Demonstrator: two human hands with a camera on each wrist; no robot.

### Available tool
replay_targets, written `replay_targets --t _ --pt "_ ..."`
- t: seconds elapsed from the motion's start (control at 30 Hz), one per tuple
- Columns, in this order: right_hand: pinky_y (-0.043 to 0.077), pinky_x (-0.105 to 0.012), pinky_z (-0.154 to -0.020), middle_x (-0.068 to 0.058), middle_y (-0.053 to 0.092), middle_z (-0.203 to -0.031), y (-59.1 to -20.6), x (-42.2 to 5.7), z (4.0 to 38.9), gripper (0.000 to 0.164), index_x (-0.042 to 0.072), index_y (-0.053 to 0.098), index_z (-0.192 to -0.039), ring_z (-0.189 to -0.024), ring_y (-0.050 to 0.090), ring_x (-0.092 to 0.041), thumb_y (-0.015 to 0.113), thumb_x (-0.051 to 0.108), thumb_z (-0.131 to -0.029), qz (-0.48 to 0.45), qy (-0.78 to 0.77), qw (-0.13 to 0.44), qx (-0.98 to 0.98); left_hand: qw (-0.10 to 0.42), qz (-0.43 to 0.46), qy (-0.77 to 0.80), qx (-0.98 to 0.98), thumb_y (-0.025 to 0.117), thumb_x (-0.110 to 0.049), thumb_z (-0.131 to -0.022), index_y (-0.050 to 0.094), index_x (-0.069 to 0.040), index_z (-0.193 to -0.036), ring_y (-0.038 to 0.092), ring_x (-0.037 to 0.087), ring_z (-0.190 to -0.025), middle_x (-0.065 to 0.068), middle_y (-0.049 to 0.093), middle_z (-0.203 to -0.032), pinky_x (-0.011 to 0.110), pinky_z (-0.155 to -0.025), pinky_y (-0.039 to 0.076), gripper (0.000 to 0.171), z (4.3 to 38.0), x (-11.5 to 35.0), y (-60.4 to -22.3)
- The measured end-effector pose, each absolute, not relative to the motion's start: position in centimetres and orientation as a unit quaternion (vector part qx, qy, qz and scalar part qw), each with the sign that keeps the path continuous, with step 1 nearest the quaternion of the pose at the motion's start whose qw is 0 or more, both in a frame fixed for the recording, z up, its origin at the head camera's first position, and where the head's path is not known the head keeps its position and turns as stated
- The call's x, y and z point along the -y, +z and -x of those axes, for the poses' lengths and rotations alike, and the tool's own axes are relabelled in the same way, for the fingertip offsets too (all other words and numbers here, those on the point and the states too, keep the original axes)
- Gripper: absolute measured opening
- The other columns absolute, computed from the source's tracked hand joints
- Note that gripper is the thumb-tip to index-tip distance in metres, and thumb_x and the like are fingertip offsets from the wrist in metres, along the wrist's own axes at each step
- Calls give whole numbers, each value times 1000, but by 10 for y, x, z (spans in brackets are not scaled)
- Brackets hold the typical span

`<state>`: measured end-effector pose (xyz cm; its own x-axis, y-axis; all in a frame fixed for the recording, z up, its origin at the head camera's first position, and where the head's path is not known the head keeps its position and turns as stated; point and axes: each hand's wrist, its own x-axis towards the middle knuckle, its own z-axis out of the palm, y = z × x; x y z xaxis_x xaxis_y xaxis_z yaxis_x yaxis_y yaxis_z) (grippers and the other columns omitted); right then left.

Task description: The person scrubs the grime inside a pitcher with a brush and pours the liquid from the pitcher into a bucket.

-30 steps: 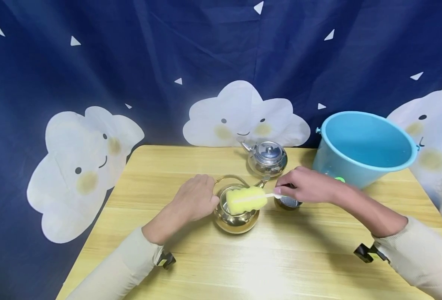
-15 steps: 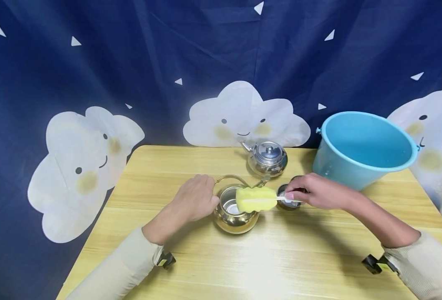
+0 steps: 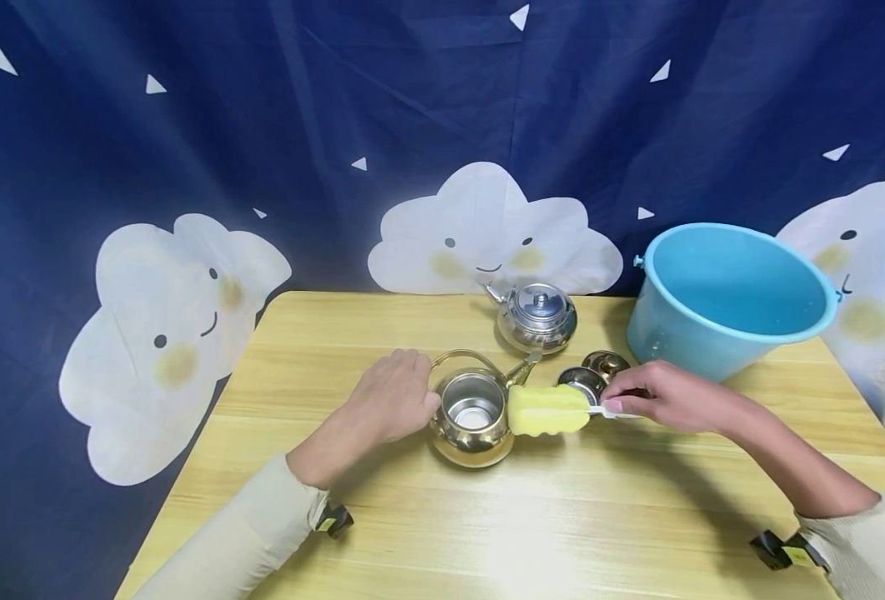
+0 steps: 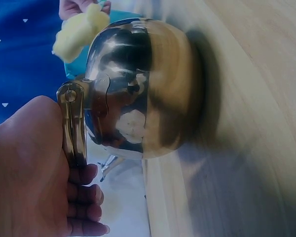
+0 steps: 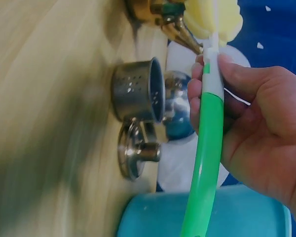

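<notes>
My left hand (image 3: pixel 393 396) holds the raised handle of a gold teapot (image 3: pixel 472 450), its fingers curled round it in the left wrist view. The pot stands upright on the table without its lid, and its bare metal inside shows. With thumb and fingers, my right hand (image 3: pixel 663 396) grips a sponge bottle brush (image 5: pixel 207 143) by its green and white handle. The brush's yellow sponge head (image 3: pixel 547 410) hovers just right of the pot, outside its mouth and below the spout. Behind the brush stand a perforated metal strainer (image 5: pixel 130 91) and a knobbed gold lid (image 3: pixel 606 363).
At the back of the wooden table (image 3: pixel 382 533) sits a silver teapot (image 3: pixel 538 321) with its lid on. A large light-blue bucket (image 3: pixel 682 342) stands at the back right. Behind everything hangs a dark blue curtain (image 3: pixel 322 150) with cloud prints.
My right hand has moved right, drawing the sponge head from over the pot's mouth to beside it. The strainer and lid have come into fuller view. My left hand stays on the handle.
</notes>
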<state>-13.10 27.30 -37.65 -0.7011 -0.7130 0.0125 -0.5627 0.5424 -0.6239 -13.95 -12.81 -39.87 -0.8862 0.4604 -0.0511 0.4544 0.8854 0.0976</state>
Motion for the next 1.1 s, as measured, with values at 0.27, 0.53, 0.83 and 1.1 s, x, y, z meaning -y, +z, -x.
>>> replay_targets --t 0.27,0.53,0.83,1.1 --pt "56 -21 -73 5 79 -96 -393 -295 129 13 15 78 -106 -87 64 8 68 11 -98 356 -330 136 -864 34 -235 41 -970 51 -28 -88 50 -11 -85 46 22 -73 4 51 -81 30 -63 37 16 139 128 -398" --pt "54 -20 -70 -1 79 -95 -405 -307 127 13 11 78 -107 -82 63 5 67 12 -99 311 -357 190 -860 29 -237 43 -970 51 -28 -87 50 -11 -83 46 21 -72 4 50 -80 30 -63 37 17 138 127 -396" --pt "54 -20 -72 -4 79 -97 -423 -318 124 14 10 78 -107 -86 65 4 66 9 -99 316 -380 202 -846 27 -235 47 -970 52 -27 -86 49 -11 -81 46 21 -71 4 50 -79 30 -60 37 17 138 126 -397" --pt "56 -21 -74 -7 80 -98 -438 -326 125 15 7 77 -109 -86 68 -1 66 8 -99 306 -403 224 -833 26 -232 42 -971 51 -28 -87 49 -12 -82 46 21 -72 4 50 -80 30 -61 37 17 138 127 -397"
